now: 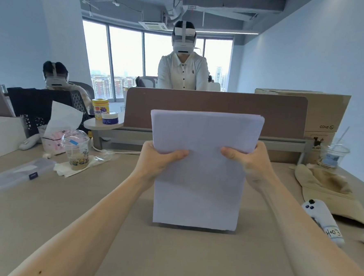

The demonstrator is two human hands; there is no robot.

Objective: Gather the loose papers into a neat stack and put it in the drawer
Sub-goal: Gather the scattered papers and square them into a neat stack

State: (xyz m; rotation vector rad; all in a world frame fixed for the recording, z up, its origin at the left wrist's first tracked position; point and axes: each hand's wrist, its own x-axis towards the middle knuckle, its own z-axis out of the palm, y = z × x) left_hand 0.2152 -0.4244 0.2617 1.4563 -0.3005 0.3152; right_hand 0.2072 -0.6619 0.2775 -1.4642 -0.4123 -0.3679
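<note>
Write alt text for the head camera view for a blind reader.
A left hand and right hand grip the sides of a stack of white paper held upright on a tan desk. A lidded plastic cup sits left, a white controller right; a person in a headset stands beyond a brown divider.

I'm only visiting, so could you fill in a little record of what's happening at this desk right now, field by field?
Activity: squaring up papers
Paper stack: held upright, lower edge at the desk, sheets look even
Left hand: grips the stack's left side, thumb in front
Right hand: grips the stack's right side, thumb in front
Drawer: not in view
To the left: plastic cup, tissue box, clear case
To the right: cardboard box
</note>
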